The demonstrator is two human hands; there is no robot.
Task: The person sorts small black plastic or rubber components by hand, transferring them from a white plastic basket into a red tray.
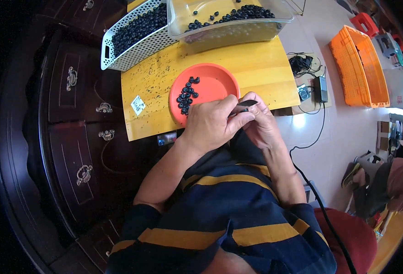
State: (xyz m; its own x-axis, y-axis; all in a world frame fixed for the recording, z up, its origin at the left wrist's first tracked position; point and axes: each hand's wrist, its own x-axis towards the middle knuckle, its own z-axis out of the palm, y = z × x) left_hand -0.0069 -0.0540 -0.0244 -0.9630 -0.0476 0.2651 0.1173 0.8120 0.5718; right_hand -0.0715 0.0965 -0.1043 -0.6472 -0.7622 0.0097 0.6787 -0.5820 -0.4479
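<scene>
Navy shirt — mustard stripes, short sleeves

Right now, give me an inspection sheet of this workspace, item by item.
Surface: yellow wooden board speckled with small dark bits, with a small printed label stuck on it.
Job's things: orange plate holding a cluster of small black ring parts; white perforated basket and clear tub with more of them.
Clutter: orange crate on the floor.
Hands: left hand and right hand are together at the plate's near edge, pinching a small dark piece.
Cables: black cable running from a power adapter across the floor.
Surroundings: dark wooden cabinet on the left; light floor.
</scene>
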